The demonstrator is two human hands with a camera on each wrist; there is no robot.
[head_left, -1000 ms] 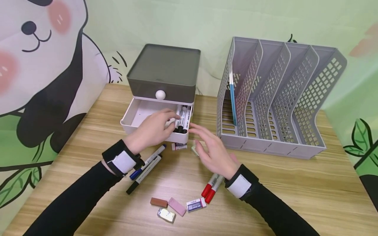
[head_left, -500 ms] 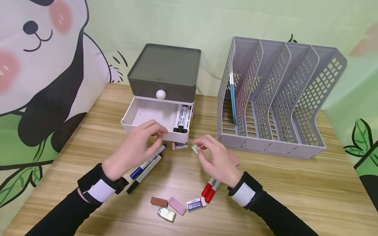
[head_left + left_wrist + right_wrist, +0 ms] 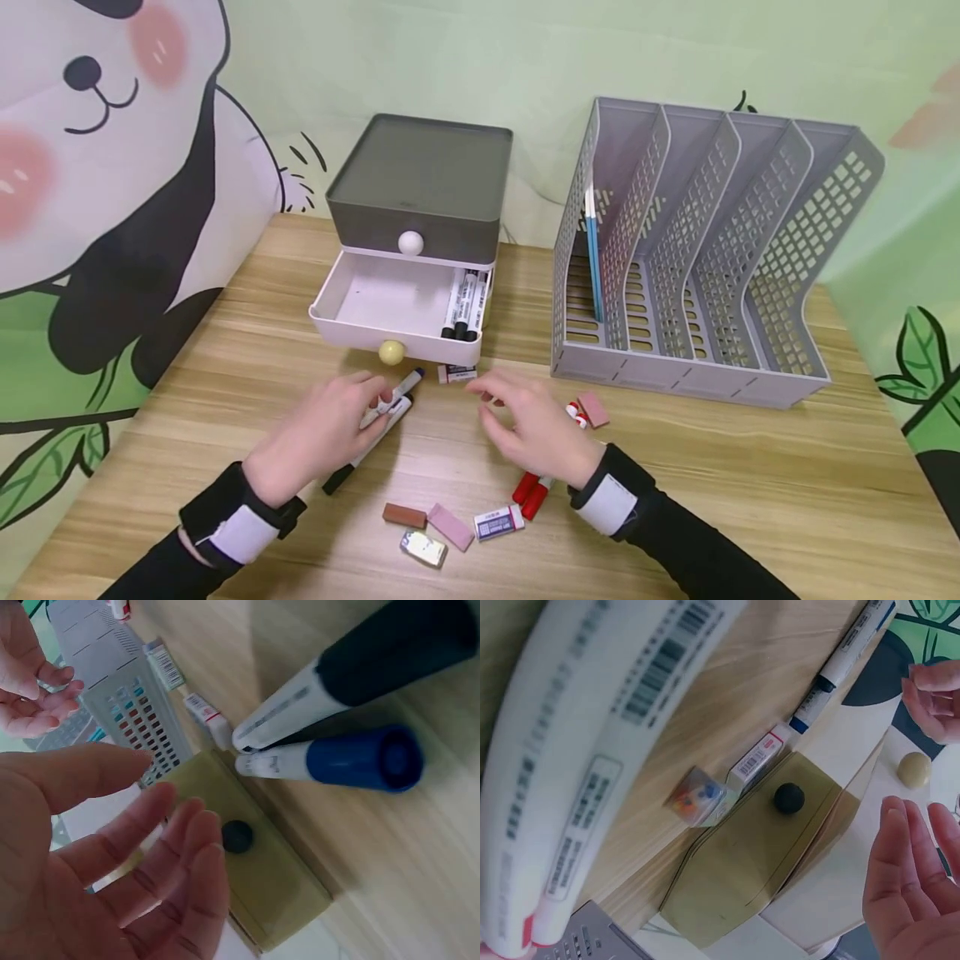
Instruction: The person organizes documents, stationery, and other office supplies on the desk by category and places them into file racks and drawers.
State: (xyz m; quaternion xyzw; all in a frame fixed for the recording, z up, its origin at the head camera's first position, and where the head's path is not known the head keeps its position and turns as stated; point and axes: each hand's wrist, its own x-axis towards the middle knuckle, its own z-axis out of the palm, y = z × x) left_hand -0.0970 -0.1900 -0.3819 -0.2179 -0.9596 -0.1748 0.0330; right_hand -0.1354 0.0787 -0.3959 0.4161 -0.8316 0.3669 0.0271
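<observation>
My left hand (image 3: 352,417) lies low over the table with relaxed fingers. Its tips are at a blue-capped marker (image 3: 406,386) and a black-capped marker (image 3: 341,477) that lie side by side. The left wrist view shows the left hand (image 3: 172,806) holding nothing, with the blue-capped marker (image 3: 352,759) and the black-capped marker (image 3: 390,652) beyond it. My right hand (image 3: 517,412) hovers with loosely curved fingers over two red markers (image 3: 531,493) and holds nothing. The white drawer (image 3: 324,310) with a yellow knob (image 3: 391,352) stands pulled out, with several black markers (image 3: 463,298) at its right side.
The grey drawer box (image 3: 420,179) stands behind the drawer and a grey file rack (image 3: 705,250) at the right. A pink eraser (image 3: 593,409) lies by the rack and a white eraser (image 3: 455,373) under the drawer front. Several erasers (image 3: 450,527) lie near the front edge.
My left hand has left the drawer and come down to the two markers on the table. My right hand has drawn back toward me, and the yellow knob now shows.
</observation>
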